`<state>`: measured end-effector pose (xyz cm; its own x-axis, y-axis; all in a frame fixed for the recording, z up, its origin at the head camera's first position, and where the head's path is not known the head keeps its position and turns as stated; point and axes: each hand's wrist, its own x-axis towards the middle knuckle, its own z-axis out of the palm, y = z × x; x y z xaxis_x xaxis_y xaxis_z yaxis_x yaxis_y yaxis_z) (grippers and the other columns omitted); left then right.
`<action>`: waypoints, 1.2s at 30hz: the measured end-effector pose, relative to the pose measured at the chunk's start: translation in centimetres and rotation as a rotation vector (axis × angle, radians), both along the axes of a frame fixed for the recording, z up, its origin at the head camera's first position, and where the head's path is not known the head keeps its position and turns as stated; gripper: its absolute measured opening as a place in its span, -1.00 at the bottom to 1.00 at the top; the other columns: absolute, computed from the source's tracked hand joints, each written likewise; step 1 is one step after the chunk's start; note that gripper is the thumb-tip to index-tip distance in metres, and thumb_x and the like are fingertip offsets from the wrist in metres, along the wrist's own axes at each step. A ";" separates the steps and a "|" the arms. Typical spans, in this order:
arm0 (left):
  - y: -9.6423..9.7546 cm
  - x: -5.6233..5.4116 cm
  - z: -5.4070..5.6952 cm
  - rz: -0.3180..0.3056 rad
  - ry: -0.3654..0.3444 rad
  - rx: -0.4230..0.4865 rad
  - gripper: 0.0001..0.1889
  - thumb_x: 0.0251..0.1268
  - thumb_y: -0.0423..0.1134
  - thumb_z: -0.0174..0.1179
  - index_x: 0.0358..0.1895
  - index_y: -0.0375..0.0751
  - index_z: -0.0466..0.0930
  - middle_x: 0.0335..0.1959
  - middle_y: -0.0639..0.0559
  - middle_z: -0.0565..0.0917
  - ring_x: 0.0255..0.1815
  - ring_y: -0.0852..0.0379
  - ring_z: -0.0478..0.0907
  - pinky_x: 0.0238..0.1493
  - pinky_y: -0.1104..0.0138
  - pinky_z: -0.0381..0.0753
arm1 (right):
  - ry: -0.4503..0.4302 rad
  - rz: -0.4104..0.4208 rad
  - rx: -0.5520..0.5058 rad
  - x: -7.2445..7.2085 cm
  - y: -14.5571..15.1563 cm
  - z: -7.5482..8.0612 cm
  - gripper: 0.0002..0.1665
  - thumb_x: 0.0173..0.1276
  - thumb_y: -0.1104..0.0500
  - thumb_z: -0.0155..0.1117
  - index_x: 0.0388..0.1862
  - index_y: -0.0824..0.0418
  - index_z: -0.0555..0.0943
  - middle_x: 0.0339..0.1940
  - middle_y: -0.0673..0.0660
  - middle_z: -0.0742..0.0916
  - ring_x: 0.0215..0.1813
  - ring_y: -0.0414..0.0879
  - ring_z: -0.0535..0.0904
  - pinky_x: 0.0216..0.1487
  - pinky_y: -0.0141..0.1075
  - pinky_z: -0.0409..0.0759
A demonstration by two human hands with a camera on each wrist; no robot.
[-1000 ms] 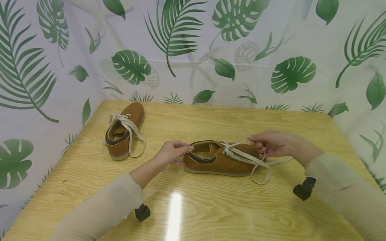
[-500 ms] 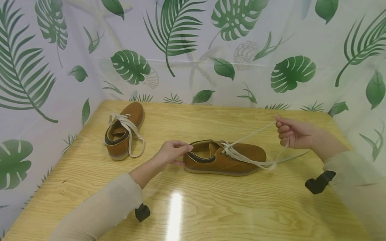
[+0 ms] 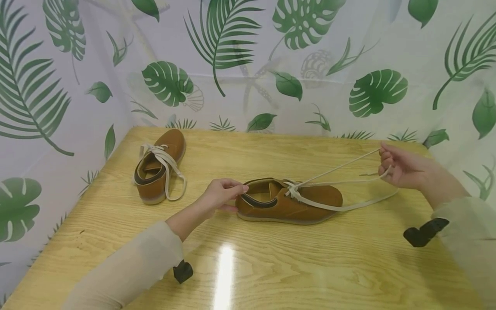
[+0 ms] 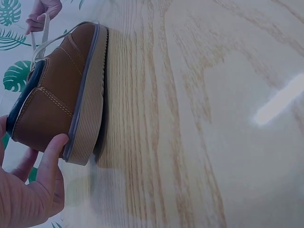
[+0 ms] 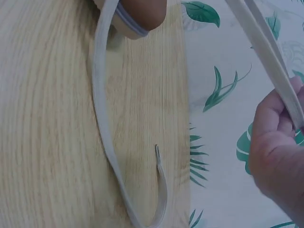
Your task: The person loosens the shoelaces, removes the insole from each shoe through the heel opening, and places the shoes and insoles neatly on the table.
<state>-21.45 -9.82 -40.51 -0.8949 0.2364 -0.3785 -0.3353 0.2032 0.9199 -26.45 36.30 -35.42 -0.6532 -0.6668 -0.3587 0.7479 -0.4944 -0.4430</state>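
A brown lace-up shoe (image 3: 310, 202) lies sole down in mid-table, toe to the right. My left hand (image 3: 221, 197) holds its heel, with the thumb at the collar; in the left wrist view a fingertip presses the heel of the shoe (image 4: 61, 90) just above the sole. To the right, beyond the toe, my right hand (image 3: 404, 165) pinches a pale shoelace (image 3: 341, 166), which runs taut up from the knot. Another strand sags from the knot towards that hand. A loose lace (image 5: 99, 85) curls over the table to its tip in the right wrist view.
A second brown shoe (image 3: 172, 144) stands at the back left, its laces tied and one loop drooping on the table. Leaf-printed cloth (image 3: 248, 51) encloses the wooden table (image 3: 294, 267) at the back and sides. Dark wrist cameras hang below both sleeves.
My right hand has moved right and upward, away from the shoe, drawing the lace out straight. The loop that hung by the toe is gone. My left hand stays at the heel.
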 end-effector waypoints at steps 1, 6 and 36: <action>0.0 0.0 0.0 -0.001 0.001 0.002 -0.64 0.25 -0.16 0.24 0.03 -0.31 0.55 0.21 -0.16 0.45 0.28 -0.25 0.35 -0.18 0.22 0.74 | 0.007 -0.025 -0.002 0.1 0.0 0.0 -0.48 0.56 0.06 -0.23 -0.26 0.35 0.62 -0.39 0.16 0.71 -0.34 -0.08 0.63 -0.16 -0.27 0.65; -0.2 0.0 0.2 -0.005 0.010 0.002 -0.63 0.26 -0.16 0.23 0.04 -0.31 0.55 0.22 -0.16 0.44 0.28 -0.25 0.35 -0.17 0.21 0.74 | 0.115 -0.022 -0.092 0.1 -0.9 -0.4 -0.55 0.57 0.27 -0.36 0.02 0.41 0.54 0.03 0.28 0.67 0.09 0.04 0.61 0.24 -0.11 0.53; 0.0 -0.1 -0.2 -0.001 0.018 0.002 -0.65 0.24 -0.17 0.24 0.01 -0.32 0.57 0.18 -0.16 0.47 0.25 -0.24 0.38 -0.18 0.22 0.74 | -0.170 -0.558 -0.309 -0.1 2.5 -2.4 -0.67 0.47 0.24 -0.01 -0.09 0.48 0.59 0.12 0.11 0.65 0.24 -0.12 0.50 0.38 -0.29 0.36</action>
<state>-21.54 -9.87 -40.72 -0.9013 0.2385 -0.3615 -0.3182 0.2015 0.9264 -26.56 38.85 -37.77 -0.8818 -0.3333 -0.3337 0.3895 -0.9136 -0.1167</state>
